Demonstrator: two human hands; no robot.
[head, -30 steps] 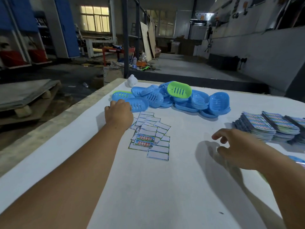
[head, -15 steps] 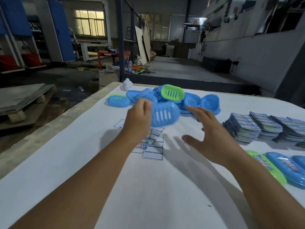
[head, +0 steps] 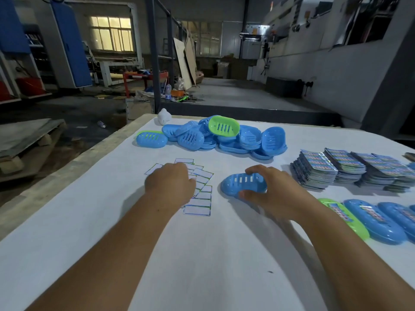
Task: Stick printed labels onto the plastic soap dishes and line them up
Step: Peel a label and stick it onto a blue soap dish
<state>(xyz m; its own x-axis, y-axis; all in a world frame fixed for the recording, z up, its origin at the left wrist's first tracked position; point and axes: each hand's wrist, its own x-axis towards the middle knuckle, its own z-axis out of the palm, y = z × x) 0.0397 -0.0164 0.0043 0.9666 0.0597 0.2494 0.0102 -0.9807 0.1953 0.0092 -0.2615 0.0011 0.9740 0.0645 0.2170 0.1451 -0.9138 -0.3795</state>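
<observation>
The right hand (head: 272, 194) is grasping an unlabelled blue soap dish (head: 243, 184) on the bench (head: 202, 254); the left hand (head: 169, 184) is resting on loose labels (head: 199, 198), finger state unclear. A few labelled dishes (head: 372, 218) are lining up; a heap (head: 224, 138) is waiting.

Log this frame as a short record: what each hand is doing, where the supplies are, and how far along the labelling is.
left hand: rests on the loose labels spread on the table
right hand: grips a blue soap dish, slotted bottom up, on the table
unlabelled dishes: heaped at the far side
label stacks: far right
labelled dishes: lined up at the right edge
stage: gripped dish has no label yet
</observation>
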